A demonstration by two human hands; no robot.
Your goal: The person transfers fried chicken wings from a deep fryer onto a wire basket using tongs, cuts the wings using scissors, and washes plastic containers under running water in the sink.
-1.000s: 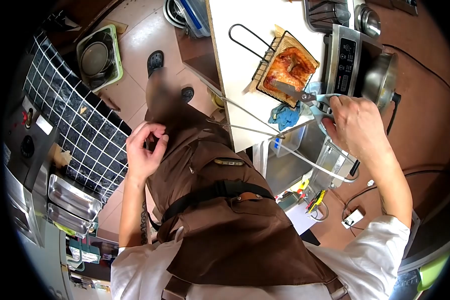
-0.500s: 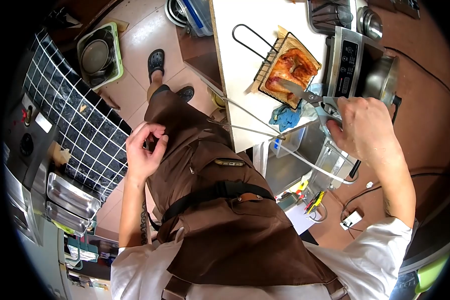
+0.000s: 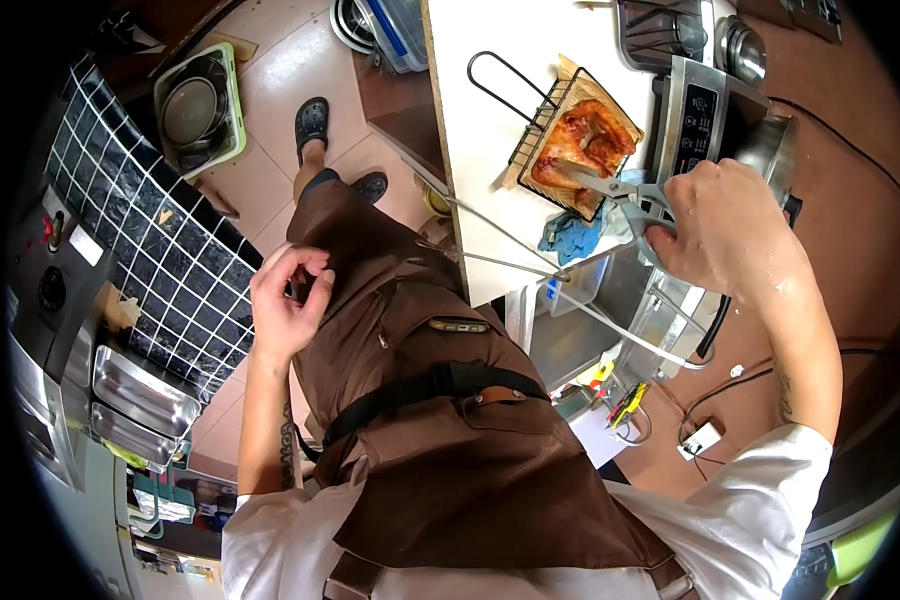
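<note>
My right hand (image 3: pixel 720 225) is wrapped around the grey-blue handles of kitchen scissors (image 3: pixel 602 182). Their blades reach left over the lower edge of a browned piece of roast chicken (image 3: pixel 592 132); whether they cut into it I cannot tell. The chicken lies on brown paper in a black wire basket (image 3: pixel 526 148) with a long loop handle. Low over the brown apron (image 3: pixel 370 250), my left hand (image 3: pixel 288 300) is loosely curled, thumb near the fingertips, with nothing visible in it. Beside the basket lies a crumpled blue cloth (image 3: pixel 570 238).
The basket stands on a white counter (image 3: pixel 495 225). An appliance with a control panel (image 3: pixel 692 130) and a metal pot (image 3: pixel 770 150) are close to my right hand. A sink (image 3: pixel 582 325) is below the counter. On my left is a white wire grid (image 3: pixel 160 240).
My right hand has moved slightly up with the scissors, and their blades lie flatter and a little further right over the chicken. My left hand stays where it was.
</note>
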